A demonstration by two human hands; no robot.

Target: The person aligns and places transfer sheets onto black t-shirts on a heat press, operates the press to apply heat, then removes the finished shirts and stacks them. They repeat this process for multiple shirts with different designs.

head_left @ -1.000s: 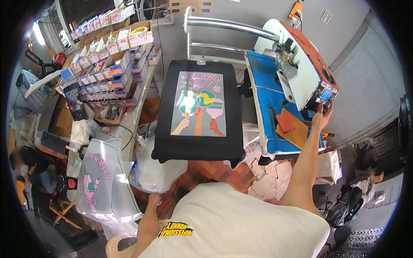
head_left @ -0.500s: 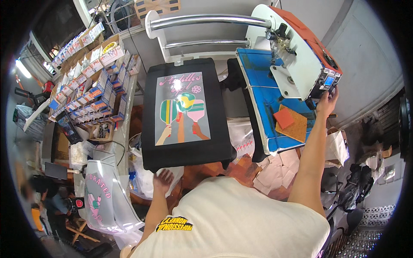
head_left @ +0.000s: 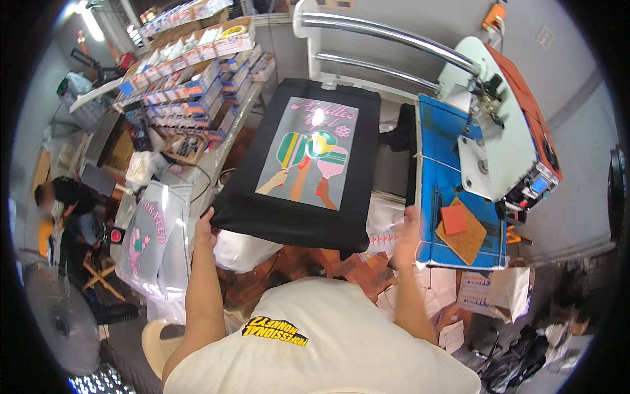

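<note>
Here, the left hand point(head_left: 205, 228) grips the near-left corner of the black shirt point(head_left: 295, 218), whose centre bears the printed film point(head_left: 305, 163); the blurred right hand point(head_left: 407, 240), fingers indeterminable, appears beside the near-left corner of the blue platen point(head_left: 434, 187).

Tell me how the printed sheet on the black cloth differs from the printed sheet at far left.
The sheet on the black cloth lies flat; the left sheet bends and droops. The cloth's sheet shows three raised paddles; the left sheet has one pink-and-green motif. The left sheet's lettering arches, while the other's does not. Both are grayish with pink lettering.
</note>
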